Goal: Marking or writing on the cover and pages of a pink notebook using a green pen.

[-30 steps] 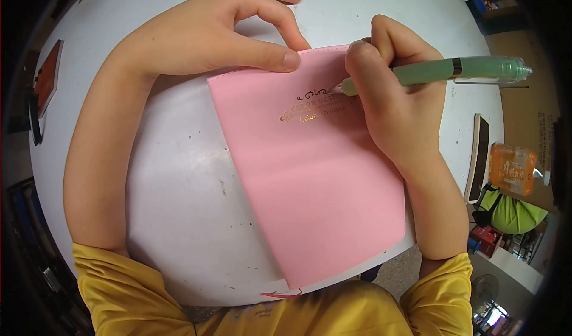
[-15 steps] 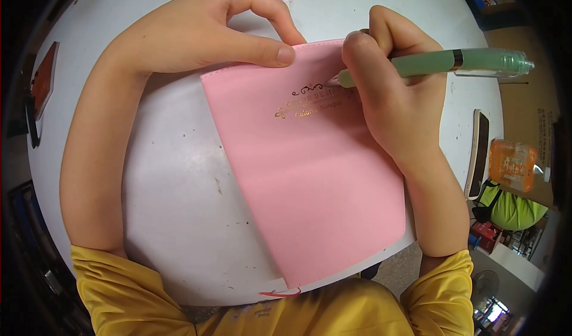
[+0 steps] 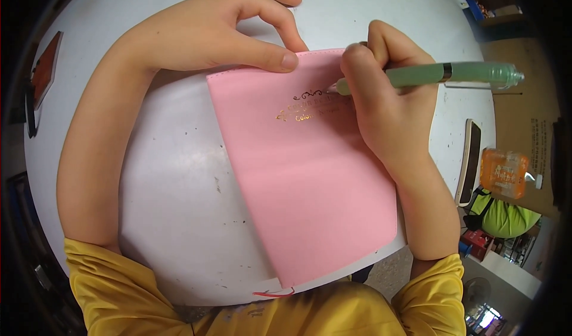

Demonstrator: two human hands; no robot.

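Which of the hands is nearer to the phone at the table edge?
Right. The right hand holds the green pen over the pink notebook, beside the phone; the left hand presses the notebook's far corner.

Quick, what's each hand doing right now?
Left hand: holds nothing, thumb pressing the top edge of the pink notebook.
Right hand: closed around the green pen, tip on the cover.
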